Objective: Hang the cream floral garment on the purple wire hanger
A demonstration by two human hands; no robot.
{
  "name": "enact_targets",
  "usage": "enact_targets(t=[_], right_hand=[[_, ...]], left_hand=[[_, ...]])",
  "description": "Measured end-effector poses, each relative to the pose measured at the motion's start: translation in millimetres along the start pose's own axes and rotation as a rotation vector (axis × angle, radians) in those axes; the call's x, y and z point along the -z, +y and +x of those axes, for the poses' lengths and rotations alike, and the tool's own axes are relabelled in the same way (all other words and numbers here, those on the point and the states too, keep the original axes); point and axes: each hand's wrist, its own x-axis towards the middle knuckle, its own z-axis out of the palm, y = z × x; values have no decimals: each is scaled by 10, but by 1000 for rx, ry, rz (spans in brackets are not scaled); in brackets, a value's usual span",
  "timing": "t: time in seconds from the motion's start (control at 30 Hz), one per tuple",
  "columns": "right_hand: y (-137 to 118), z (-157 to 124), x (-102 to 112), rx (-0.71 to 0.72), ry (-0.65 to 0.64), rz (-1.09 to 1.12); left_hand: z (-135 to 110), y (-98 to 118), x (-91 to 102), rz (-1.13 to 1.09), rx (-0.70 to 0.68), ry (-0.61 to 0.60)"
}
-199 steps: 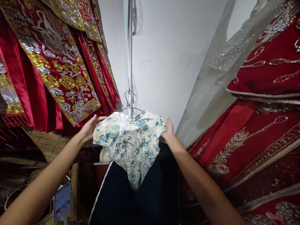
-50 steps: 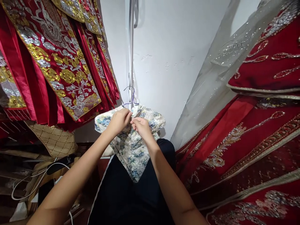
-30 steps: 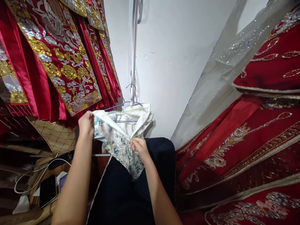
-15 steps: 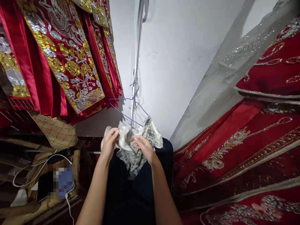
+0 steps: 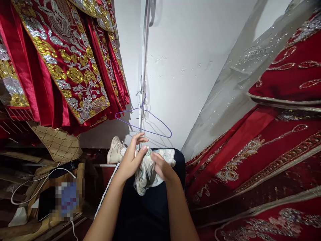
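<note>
A small white garment with a blue flower print (image 5: pixel 147 169) is bunched up between both my hands, low in the middle of the view. My left hand (image 5: pixel 132 160) grips its left side with the fingers curled over the cloth. My right hand (image 5: pixel 162 167) holds its right side. Just above them a thin purple wire hanger (image 5: pixel 143 121) hangs bare from a metal pole (image 5: pixel 144 57) against the white wall. Under my arms lies dark navy cloth (image 5: pixel 142 211).
Red robes with gold and silver embroidery (image 5: pixel 62 63) hang at the left. More red embroidered cloth (image 5: pixel 263 157) and a pale sheer sequinned fabric (image 5: pixel 230 97) fill the right. A white shoe (image 5: pixel 114 153), a woven bag (image 5: pixel 59 144) and cables with phones (image 5: pixel 50 197) sit at lower left.
The flowered garment has come off the purple hanger, which now hangs bare. Both hands have moved down and gathered the cloth into a bundle.
</note>
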Motion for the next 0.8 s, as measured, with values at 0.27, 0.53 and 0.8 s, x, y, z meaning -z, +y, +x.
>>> enact_targets(t=[0.27,0.53,0.8], right_hand=[[-515,-166,86,217,243,-665],[-573,1213,623,521,513,-610],[-105,1349,841,278,278,-824]], left_hand=[[-22,-460,289,425,77,-486],[-102,60,990,1097,30,-462],[-219,-201,1368,1301,408,-564]])
